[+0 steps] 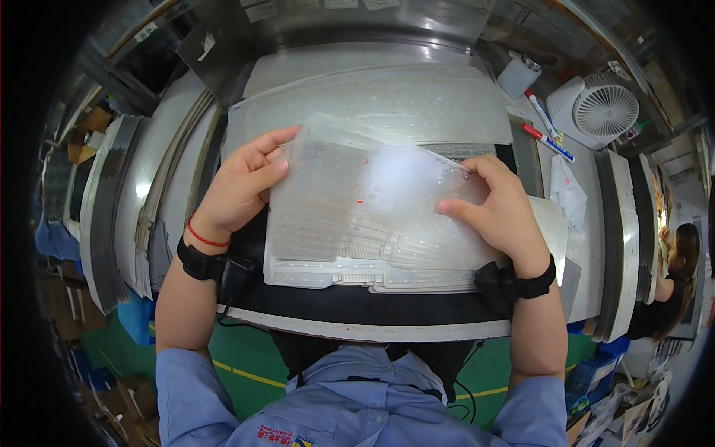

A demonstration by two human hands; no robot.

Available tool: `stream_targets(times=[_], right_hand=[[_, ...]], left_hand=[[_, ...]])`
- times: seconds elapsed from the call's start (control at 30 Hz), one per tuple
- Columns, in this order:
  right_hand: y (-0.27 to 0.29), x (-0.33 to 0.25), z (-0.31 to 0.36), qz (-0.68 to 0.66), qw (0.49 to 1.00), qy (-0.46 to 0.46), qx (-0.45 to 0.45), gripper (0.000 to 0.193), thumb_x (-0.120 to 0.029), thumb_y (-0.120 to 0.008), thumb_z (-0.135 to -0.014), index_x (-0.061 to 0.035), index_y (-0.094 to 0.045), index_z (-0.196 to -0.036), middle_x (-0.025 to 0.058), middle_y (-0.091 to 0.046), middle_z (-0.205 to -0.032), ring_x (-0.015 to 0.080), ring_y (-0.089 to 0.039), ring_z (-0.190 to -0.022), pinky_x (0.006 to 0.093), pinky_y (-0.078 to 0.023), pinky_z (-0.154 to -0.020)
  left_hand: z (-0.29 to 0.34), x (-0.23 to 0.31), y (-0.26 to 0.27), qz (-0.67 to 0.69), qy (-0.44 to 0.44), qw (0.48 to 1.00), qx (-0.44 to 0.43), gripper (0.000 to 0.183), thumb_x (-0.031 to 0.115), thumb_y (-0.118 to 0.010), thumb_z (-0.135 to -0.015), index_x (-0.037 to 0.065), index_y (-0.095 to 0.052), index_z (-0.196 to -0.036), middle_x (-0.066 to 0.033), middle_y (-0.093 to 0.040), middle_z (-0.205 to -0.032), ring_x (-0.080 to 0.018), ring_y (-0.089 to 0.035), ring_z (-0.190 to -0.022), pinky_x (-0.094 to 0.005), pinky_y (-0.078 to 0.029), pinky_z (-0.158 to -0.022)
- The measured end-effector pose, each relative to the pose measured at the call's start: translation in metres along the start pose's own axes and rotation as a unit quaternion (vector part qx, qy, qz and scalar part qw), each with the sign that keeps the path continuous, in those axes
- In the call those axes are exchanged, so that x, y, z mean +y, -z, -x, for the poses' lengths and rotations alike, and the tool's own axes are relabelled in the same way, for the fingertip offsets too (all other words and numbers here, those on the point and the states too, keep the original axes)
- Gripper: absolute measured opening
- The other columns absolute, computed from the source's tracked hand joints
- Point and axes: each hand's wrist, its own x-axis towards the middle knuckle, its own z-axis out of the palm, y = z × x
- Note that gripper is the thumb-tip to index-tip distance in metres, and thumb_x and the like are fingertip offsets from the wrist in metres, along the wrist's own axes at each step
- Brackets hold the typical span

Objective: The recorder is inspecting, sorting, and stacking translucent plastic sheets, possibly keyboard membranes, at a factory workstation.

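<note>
A fanned bunch of thin, translucent plastic sheets (316,197) is held up between both hands. My left hand (249,175) pinches its upper left corner between thumb and fingers. At the right edge my right hand (499,205) grips the sheets, thumb on the near face and fingers curled behind. A bright glare whitens their middle, and small red marks show there. Beneath lie more flat pale sheets (302,273) on a black mat (350,304). Behind them spreads a broad stack of grey-white sheets (357,93).
On the right stand a white fan (605,108), a white bottle (519,74), two markers with red ends (547,141) and a crumpled white cloth (567,190). Upright stacks of panels (112,216) flank the left side. Another person (670,276) sits at the far right.
</note>
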Motion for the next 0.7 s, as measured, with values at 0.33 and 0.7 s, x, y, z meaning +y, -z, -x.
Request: stream_targets(times=[0.33,0.7], right_hand=[[0.001,0.003,0.0,0.005,0.999,0.004,0.034,0.054,-0.029,-0.091,-0.068,0.002,-0.068,-0.106,0.016,-0.066,-0.1,0.0324,-0.063,-0.095,0.0389,-0.051,-0.086],[0.003,0.001,-0.001,0.02,0.999,0.01,0.029,0.053,-0.028,-0.092,-0.066,0.0033,-0.068,-0.102,0.0151,-0.064,-0.098,0.0324,-0.062,-0.095,0.0386,-0.05,-0.086]], left_hand=[[0.0,0.004,-0.004,0.008,0.02,1.0,0.019,0.053,0.006,-0.056,-0.103,-0.004,-0.038,-0.151,-0.0133,-0.067,-0.129,-0.0166,-0.067,-0.113,-0.0314,-0.053,-0.099],[-0.001,0.004,-0.002,0.014,0.029,0.999,0.004,0.046,0.012,-0.053,-0.105,-0.004,-0.044,-0.147,-0.012,-0.065,-0.131,-0.0159,-0.065,-0.116,-0.0309,-0.052,-0.102]])
